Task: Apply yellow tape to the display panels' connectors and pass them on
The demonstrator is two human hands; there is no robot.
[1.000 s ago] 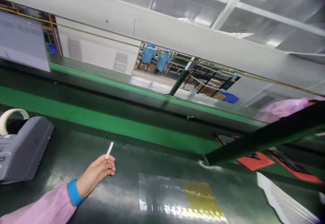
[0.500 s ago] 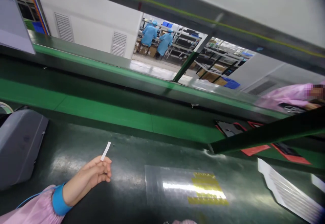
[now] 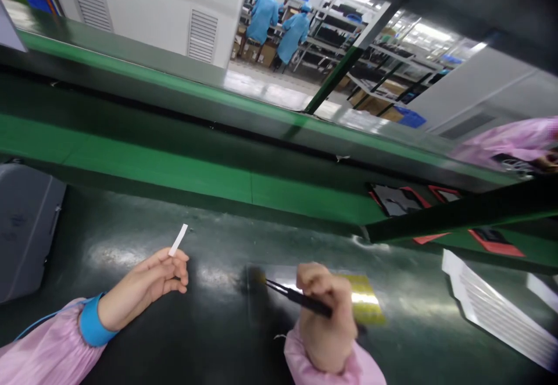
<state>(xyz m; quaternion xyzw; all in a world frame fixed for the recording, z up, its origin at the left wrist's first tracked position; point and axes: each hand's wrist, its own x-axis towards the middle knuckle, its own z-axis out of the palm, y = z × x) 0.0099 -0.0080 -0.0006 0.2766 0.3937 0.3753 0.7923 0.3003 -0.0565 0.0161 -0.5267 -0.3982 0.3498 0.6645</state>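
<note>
My left hand (image 3: pixel 152 277), with a blue band (image 3: pixel 96 321) at the wrist, pinches a narrow white strip (image 3: pixel 178 240) that points up from thumb and finger. Over a clear plastic sheet (image 3: pixel 279 273), my right hand (image 3: pixel 328 306) grips black tweezers (image 3: pixel 300 299). Something small and yellowish-brown (image 3: pixel 260 275) shows at the tweezers' tips, blurred; it may be a bit of tape. Rows of yellow tape (image 3: pixel 368 299) lie on the sheet's right part, partly hidden behind my right hand.
A grey tape-dispenser-like machine (image 3: pixel 28 231) stands at the left. White ribbed trays (image 3: pixel 492 309) lie at the right, below a dark slanted post (image 3: pixel 457 217). Red-edged dark parts (image 3: pixel 399 200) rest on the green belt (image 3: pixel 209 188). Across it, a person in a pink sleeve (image 3: pixel 510 141) works.
My right hand has come in from the bottom edge with the tweezers, over the plastic sheet. My left hand still holds the white strip. The view has tilted slightly.
</note>
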